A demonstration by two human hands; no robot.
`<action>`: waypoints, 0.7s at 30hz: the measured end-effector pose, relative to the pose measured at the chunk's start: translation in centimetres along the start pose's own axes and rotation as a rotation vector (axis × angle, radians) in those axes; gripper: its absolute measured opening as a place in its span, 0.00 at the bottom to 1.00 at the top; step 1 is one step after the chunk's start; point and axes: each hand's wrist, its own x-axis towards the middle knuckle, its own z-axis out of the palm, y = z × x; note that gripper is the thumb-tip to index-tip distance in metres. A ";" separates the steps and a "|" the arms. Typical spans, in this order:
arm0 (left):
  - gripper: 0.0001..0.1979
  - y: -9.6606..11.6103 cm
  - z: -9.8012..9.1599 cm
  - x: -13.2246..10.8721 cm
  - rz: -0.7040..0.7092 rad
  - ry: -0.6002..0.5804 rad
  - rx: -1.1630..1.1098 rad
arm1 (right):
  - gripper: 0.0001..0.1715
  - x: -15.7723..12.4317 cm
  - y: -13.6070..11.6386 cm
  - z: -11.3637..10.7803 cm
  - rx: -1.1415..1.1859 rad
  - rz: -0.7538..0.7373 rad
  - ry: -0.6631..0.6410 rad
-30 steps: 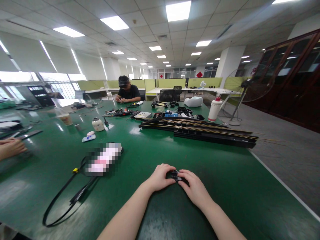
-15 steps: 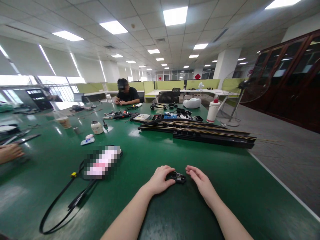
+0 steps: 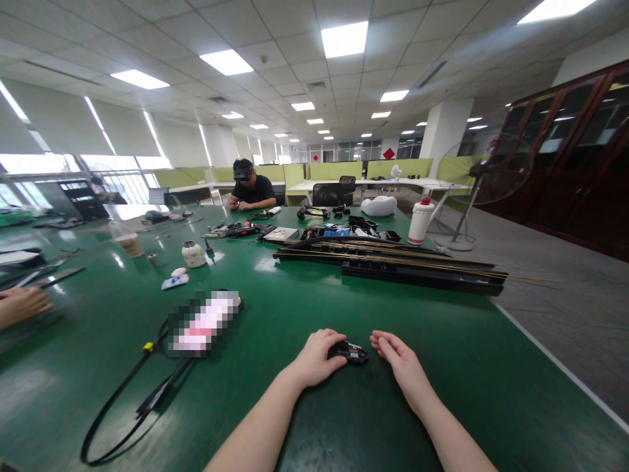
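On the green table in front of me lies a small black device (image 3: 354,353), shaped like a computer mouse, with its inner parts exposed. My left hand (image 3: 319,357) grips its left end between thumb and fingers, covering that part. Just right of the device, apart from it, is my right hand (image 3: 399,362). Its fingers are drawn together in a pinch; anything between the fingertips is too small to make out.
A phone (image 3: 206,324) with a blurred screen and a black strap (image 3: 105,406) lie to the left. Long black rails (image 3: 422,278) with thin brass-coloured rods cross the table ahead. Also there are a white bottle (image 3: 421,223) and a jar (image 3: 193,254). Another person's hand (image 3: 24,306) shows at far left; a person (image 3: 253,190) sits opposite.
The whole view has shifted slightly. My left hand still holds the black device, which is tilted a little differently. My right hand stays beside it, its fingers slightly more curled.
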 end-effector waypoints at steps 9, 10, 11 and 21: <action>0.21 -0.1 0.0 0.0 0.010 -0.001 0.002 | 0.26 0.3 0.6 0.0 -0.122 -0.080 0.009; 0.22 -0.1 0.0 0.0 0.009 0.000 0.002 | 0.25 0.3 0.8 0.1 -0.145 -0.102 0.015; 0.22 -0.1 0.0 0.0 0.008 0.002 0.001 | 0.24 0.2 0.8 0.1 -0.173 -0.127 0.020; 0.22 -0.5 0.2 0.1 0.022 0.004 -0.008 | 0.16 -1.7 -0.1 1.6 -0.562 -0.463 -0.150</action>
